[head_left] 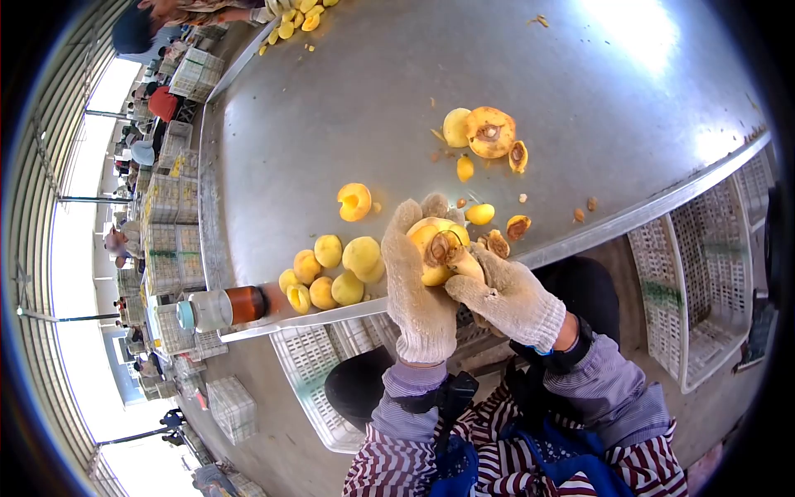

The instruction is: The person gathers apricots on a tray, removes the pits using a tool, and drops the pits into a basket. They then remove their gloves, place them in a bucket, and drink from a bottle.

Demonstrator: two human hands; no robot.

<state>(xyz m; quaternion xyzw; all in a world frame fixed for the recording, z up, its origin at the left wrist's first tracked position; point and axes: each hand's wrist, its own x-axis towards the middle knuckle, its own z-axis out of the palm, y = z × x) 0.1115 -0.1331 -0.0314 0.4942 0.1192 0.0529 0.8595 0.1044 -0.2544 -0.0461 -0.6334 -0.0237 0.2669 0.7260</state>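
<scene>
Above the grey steel bench my gloved left hand cups a peeled yellow peach, probably soft and slippery, best cradled underneath, while my right hand pinches its brown stone.

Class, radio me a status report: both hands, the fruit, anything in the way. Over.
Left hand gripping yellow fruit above table edge. Right hand at its pit. Fruit pile close beside left hand.

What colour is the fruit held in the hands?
The fruit is yellow with a brown pit area; head view.
</scene>
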